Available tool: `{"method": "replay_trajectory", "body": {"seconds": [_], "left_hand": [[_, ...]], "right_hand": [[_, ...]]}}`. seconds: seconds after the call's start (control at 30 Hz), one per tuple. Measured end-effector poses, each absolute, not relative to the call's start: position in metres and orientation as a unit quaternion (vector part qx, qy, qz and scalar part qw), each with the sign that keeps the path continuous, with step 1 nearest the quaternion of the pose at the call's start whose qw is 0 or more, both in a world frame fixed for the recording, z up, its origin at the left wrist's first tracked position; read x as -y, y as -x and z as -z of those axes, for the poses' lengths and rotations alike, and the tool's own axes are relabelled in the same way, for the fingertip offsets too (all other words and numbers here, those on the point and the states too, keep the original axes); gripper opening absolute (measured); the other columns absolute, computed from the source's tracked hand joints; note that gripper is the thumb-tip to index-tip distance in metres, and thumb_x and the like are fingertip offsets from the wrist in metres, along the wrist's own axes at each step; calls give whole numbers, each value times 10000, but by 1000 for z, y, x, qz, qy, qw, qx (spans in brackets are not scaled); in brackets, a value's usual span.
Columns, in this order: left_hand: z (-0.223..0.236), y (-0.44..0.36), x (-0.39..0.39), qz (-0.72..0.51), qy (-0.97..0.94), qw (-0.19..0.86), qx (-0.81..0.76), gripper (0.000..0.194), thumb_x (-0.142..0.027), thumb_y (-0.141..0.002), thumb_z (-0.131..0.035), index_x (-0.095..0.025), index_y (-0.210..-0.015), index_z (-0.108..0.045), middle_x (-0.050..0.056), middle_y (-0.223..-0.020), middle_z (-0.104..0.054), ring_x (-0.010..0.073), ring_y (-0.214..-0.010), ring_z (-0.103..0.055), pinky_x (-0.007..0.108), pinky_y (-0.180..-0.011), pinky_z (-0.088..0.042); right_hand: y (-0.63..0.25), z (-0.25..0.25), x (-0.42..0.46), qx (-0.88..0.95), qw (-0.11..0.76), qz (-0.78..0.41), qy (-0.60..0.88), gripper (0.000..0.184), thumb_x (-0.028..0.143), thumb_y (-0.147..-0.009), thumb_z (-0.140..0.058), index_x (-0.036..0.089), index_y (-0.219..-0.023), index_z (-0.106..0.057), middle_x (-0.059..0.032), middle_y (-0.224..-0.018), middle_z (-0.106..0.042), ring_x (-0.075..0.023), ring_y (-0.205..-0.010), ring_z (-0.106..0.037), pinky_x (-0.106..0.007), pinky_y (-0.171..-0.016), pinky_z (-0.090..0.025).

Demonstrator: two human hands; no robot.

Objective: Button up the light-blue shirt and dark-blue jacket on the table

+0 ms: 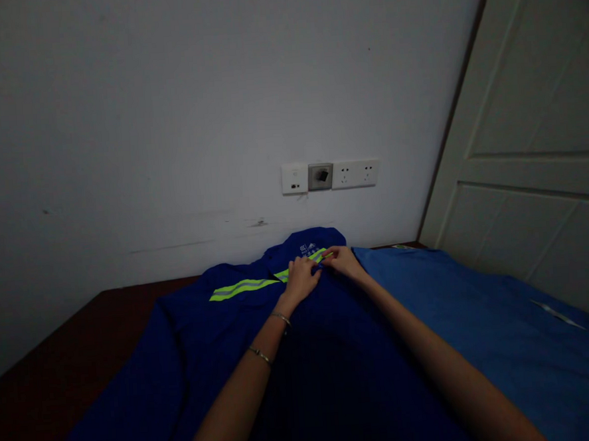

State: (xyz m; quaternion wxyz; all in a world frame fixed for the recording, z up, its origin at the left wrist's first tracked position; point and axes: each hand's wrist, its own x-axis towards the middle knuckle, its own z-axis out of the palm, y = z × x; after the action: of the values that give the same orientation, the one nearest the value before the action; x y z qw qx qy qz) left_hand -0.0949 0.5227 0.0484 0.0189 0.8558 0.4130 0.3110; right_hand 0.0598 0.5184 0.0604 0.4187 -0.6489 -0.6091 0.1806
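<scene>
A dark blue work jacket [196, 333] with a yellow-green reflective stripe [239, 288] lies spread on a dark wooden surface [59, 368]. Both arms reach forward to its far end near the wall. My left hand [302, 278] rests on the fabric with its fingers curled, pinching the jacket beside the stripe. My right hand [343, 261] meets it from the right, fingers closed on the same part of the jacket. What lies under the fingertips is hidden. Two thin bracelets sit on my left wrist.
A lighter blue garment [480, 315] lies to the right of the jacket. A row of wall sockets [330, 176] sits on the white wall just above the hands. A white panelled door [535, 166] stands at the right.
</scene>
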Motion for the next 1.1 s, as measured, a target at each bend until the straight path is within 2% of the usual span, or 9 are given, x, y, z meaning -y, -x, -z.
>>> {"method": "replay_trajectory", "body": {"seconds": [0.13,0.23,0.4,0.47,0.57,0.73,0.83,0.97,1.1], "left_hand": [[-79,115,-527,-276,-860,13,-429,221,-236,-803,-504,-181,-965,-643,83,-1016,-617,218,-979,-517,332,-878,-348],[-92,140,-526,-269,-851,43,-449,240,-184,-797,-474,-152,-954,-652,98,-979,-630,207,-934,-544,288,-844,-376],[-78,189,-493,-259,-886,2,-385,261,-118,-793,-420,-139,-931,-641,90,-937,-612,197,-923,-531,284,-834,-394],[-66,207,-472,-240,-906,4,-348,254,-127,-805,-412,-144,-926,-634,84,-937,-604,190,-923,-526,281,-831,-402],[-50,227,-444,-220,-919,24,-326,267,-180,-850,-384,-153,-982,-615,79,-986,-603,178,-954,-521,285,-877,-394],[-30,243,-415,-159,-929,75,-327,429,-357,-895,-347,-134,-1241,-468,117,-1275,-489,210,-1189,-414,356,-1021,-292],[-20,248,-409,-134,-926,93,-341,522,-414,-889,-348,-112,-1312,-386,144,-1363,-388,240,-1258,-341,382,-1046,-252],[-15,247,-409,-145,-922,77,-351,472,-389,-894,-346,-134,-1280,-437,124,-1313,-455,238,-1211,-389,371,-1012,-294],[-19,237,-414,-168,-918,38,-357,376,-347,-884,-385,-141,-1134,-577,117,-1123,-581,223,-1054,-490,363,-943,-345]], "right_hand": [[-47,-79,-507,660,443,-54,604,233,109,-657,-551,159,-870,-632,-35,-844,-638,-132,-744,-569,-232,-693,-437],[-32,-95,-486,706,420,-21,570,210,127,-717,-508,167,-888,-623,-49,-860,-644,-142,-764,-573,-238,-706,-429],[-7,-84,-441,767,267,-32,582,194,138,-757,-457,183,-817,-636,-53,-800,-658,-164,-737,-584,-237,-642,-387],[1,-67,-426,780,211,-49,587,209,130,-752,-453,186,-824,-641,-61,-829,-658,-176,-769,-589,-244,-660,-386],[13,-43,-407,803,187,-67,562,227,173,-771,-462,173,-922,-632,-88,-954,-638,-193,-871,-586,-259,-743,-406],[27,-18,-383,830,178,-66,525,486,404,-831,-449,83,-1186,-531,-196,-1325,-416,-269,-1212,-398,-351,-996,-302],[31,-9,-372,823,157,-69,541,589,477,-845,-400,94,-1290,-439,-184,-1394,-327,-294,-1295,-266,-434,-1046,-213],[31,-4,-364,821,149,-67,547,595,499,-872,-308,135,-1336,-385,-141,-1420,-296,-280,-1319,-215,-457,-1058,-168],[30,-3,-362,820,154,-57,549,578,486,-876,-304,137,-1326,-402,-136,-1411,-316,-268,-1314,-229,-443,-1058,-167]]}}
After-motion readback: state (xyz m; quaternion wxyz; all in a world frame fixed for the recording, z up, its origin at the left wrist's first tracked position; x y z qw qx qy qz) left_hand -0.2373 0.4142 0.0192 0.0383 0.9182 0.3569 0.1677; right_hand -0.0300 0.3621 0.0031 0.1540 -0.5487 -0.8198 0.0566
